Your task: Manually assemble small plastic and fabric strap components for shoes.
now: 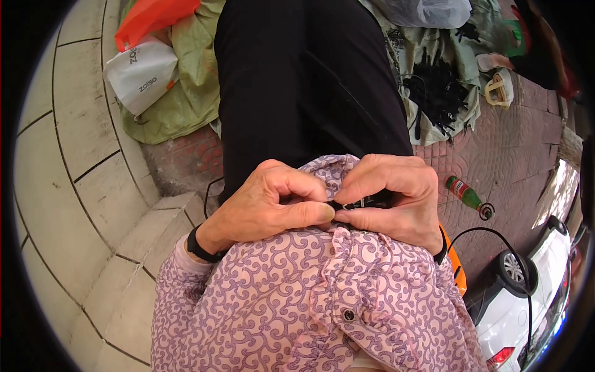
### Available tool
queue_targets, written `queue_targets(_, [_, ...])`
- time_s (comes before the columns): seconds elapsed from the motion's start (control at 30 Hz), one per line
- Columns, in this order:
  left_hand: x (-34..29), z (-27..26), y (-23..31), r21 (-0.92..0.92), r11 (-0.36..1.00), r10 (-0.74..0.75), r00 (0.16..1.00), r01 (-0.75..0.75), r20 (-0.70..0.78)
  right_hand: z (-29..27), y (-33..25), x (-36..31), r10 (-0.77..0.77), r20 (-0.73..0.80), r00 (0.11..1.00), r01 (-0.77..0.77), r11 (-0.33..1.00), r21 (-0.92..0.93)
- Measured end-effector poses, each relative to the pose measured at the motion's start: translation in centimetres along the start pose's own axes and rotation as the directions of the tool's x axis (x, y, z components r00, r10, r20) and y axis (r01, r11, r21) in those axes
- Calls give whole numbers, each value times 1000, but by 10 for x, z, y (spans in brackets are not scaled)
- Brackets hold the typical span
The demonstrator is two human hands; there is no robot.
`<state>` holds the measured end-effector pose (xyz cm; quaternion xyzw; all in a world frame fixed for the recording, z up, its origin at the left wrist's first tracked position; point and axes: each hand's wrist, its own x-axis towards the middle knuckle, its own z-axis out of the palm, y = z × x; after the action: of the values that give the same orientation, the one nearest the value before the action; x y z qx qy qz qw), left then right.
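Over my lap, my left hand [279, 201] and my right hand [396, 201] meet with thumbs and forefingers pinched. Between the fingertips is a small black piece [335, 205]; its kind cannot be made out. More black material with a thin pale edge [370, 201] shows inside the curl of my right hand, largely hidden by the fingers. A black band [199, 247] circles my left wrist. Below the hands lies my patterned pink and purple top [266, 279], and beyond them are my black trousers [310, 80].
At far right, a pile of black strips [437, 90] lies on a pale sheet [409, 115]. A green bottle [463, 191] lies on the paving. Left are a white bag [141, 74], an orange-red bag [155, 18] and tiled steps [80, 204]. A white car [520, 297] stands at right.
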<state>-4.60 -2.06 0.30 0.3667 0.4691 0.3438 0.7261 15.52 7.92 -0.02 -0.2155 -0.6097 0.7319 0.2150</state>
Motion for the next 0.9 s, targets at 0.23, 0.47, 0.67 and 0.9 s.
queue_targets(0.23, [2, 3, 1, 28, 999, -30, 999, 30, -11, -5, -3, -5, 72, -16, 997, -72, 997, 17])
queue_targets(0.47, [2, -8, 6, -61, 995, -90, 971, 79, -220, -67, -19, -30, 188, -532, 825, -5, 945, 327])
queue_targets(0.67, [15, -6, 3, -126, 987, -142, 928, 104, -345, -170, 64, -50, 134, -857, 497, 187, 948, 257])
queue_targets(0.9, [29, -1, 10, -113, 974, -228, 876, 198, -424, -256, 215, -78, -105, -970, 220, -323, 930, -174])
